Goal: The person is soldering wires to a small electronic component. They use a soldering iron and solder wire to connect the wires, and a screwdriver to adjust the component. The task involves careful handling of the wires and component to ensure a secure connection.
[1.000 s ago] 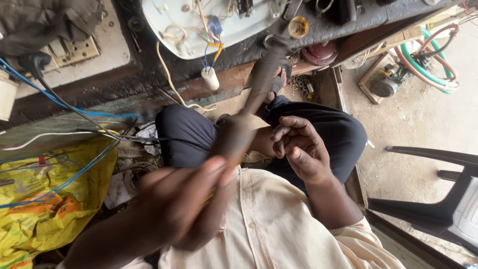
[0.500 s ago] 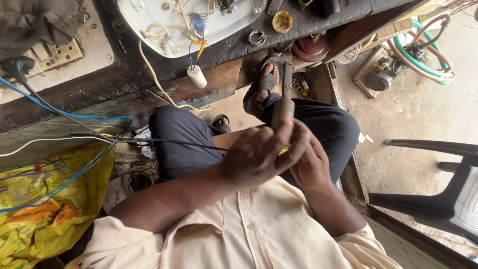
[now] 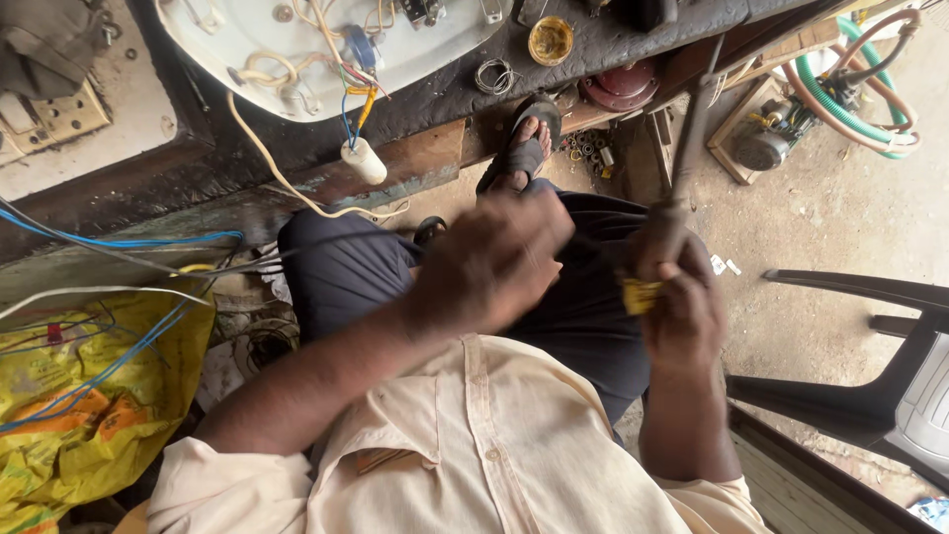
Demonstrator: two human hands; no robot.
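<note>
My right hand [image 3: 684, 302] is closed around a long dark rod-shaped tool [image 3: 690, 138]. Its shaft points up and away toward the workbench, and a yellow part [image 3: 638, 295] shows at my fist. My left hand [image 3: 489, 259] hovers blurred over my lap, a little left of the right hand, back toward the camera. Its fingers curl downward and the palm side is hidden. A thin dark cord [image 3: 297, 252] runs from the left toward that hand. I sit in dark trousers [image 3: 346, 277] and a cream shirt.
A dark workbench [image 3: 445, 94] spans the top with a white appliance shell [image 3: 257, 40], coloured wires, a small yellow tin [image 3: 551, 40] and a wire coil [image 3: 494, 74]. Yellow bags with blue wires [image 3: 89, 386] lie left. A dark plastic chair [image 3: 870, 396] stands right, and hoses [image 3: 850, 89] top right.
The tool went from my left hand, raised near the camera, down into my right hand. My left hand has come off it and moved left. The camera has tilted.
</note>
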